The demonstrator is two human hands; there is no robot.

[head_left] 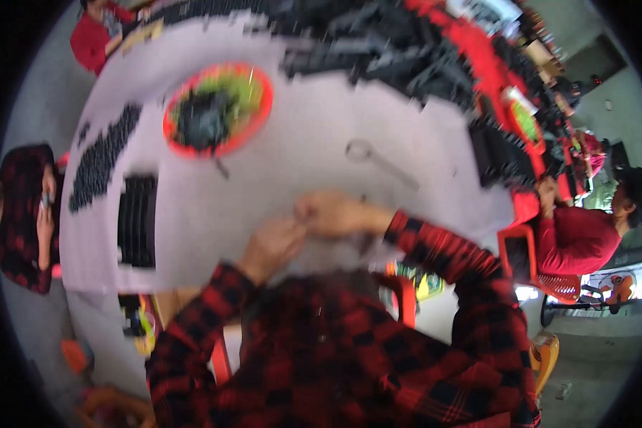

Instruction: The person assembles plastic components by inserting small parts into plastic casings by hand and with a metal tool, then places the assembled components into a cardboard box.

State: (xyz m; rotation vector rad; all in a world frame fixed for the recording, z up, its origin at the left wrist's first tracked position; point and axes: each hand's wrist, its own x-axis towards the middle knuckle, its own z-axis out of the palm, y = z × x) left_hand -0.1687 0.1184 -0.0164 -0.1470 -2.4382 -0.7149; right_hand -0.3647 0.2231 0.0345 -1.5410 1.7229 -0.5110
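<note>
My left hand [271, 247] and my right hand [341, 214] meet just above the pale table [214, 207], close to its near edge. The fingers of both are closed and pressed together at the tips. Whatever they pinch is too small and blurred to make out. Beyond my right hand lies a thin, dark tool [389, 165] with a ring at one end. Farther off to the left sits a round dish [265, 107] with a red rim and a yellow-green inside, holding a heap of small black parts [205, 118].
Black strips [137, 221] stand in a row at the left, beside a long scatter of small black pieces [105, 157]. Long black parts [385, 53] pile up along the far side. Black blocks [501, 153] sit at the right. Other people work to the left [28, 214] and right [581, 235].
</note>
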